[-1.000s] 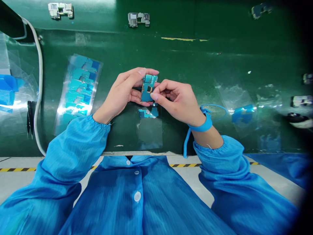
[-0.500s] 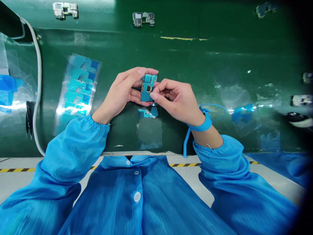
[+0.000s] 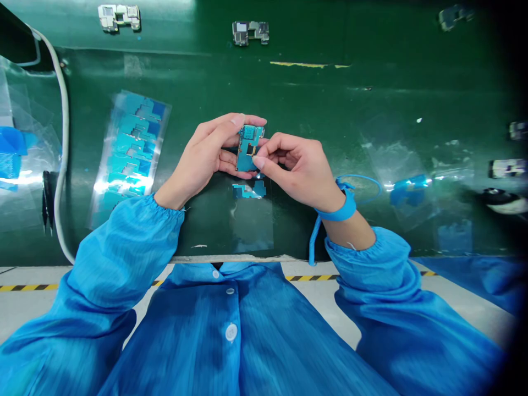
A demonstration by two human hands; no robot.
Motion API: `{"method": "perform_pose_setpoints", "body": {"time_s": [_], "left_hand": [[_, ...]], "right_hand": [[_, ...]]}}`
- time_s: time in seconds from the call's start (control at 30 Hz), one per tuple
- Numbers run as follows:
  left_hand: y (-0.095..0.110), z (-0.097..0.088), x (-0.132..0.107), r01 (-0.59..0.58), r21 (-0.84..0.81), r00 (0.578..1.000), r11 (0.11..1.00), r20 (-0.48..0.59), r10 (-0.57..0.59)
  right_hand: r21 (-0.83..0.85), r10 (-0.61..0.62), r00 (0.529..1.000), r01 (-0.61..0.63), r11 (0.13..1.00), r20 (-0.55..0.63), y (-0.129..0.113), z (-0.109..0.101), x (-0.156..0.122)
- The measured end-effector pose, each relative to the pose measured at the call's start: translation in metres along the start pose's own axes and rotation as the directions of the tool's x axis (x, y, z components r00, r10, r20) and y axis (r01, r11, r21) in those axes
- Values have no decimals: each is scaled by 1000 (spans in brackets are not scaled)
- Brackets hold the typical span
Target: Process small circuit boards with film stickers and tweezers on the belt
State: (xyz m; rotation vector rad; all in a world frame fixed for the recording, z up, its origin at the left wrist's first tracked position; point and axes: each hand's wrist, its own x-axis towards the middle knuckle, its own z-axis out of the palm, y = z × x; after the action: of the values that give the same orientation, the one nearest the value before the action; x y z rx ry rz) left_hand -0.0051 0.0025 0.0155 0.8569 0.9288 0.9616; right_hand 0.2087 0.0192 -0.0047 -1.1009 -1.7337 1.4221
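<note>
A small blue circuit board [image 3: 247, 149] is held upright above the green work surface [image 3: 313, 110], between both hands. My left hand [image 3: 206, 157] wraps round its left edge, thumb and forefinger closed on it. My right hand [image 3: 299, 168] pinches its lower right edge with thumb and forefinger; the other fingers are curled. A blue wrist strap [image 3: 344, 208] with a coiled cord sits on my right wrist. Just below the hands, a blue cut-out sticker [image 3: 249, 190] lies on a clear film sheet [image 3: 252, 223].
A clear sheet of several blue stickers [image 3: 130, 151] lies at the left, beside a white cable [image 3: 61, 148] and black tweezers [image 3: 46, 201]. Metal-shielded boards [image 3: 119, 16] [image 3: 251, 32] sit on the far belt. Clear films with blue tabs [image 3: 406, 190] lie at the right.
The boards on the far belt have drifted to the right. My hands and the held board have barely moved.
</note>
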Motion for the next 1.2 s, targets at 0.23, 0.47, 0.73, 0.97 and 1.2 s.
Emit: {"method": "perform_pose_setpoints", "body": {"time_s": [0.23,0.47,0.73,0.97,1.2], "left_hand": [[0,1,0,5,-13,1000,1000,-7,-5],[0,2,0,10,30,1000,1000,-20,-10],[0,1,-1,3,40,1000,999,-8,-2],[0,1,0,36,61,999,998,-37,-34],[-1,0,-2,-12,95,1000,995,-20,14]], "right_hand": [[3,-10,1000,10,1000,-1,-1,-1,0],[4,8,1000,-8,1000,-9,0,-1,0],[2,1,1000,-1,1000,15,-1,-3,0],[0,22,999,-22,1000,26,-1,-3,0],[-6,-6,999,7,1000,33,-1,-4,1]]}}
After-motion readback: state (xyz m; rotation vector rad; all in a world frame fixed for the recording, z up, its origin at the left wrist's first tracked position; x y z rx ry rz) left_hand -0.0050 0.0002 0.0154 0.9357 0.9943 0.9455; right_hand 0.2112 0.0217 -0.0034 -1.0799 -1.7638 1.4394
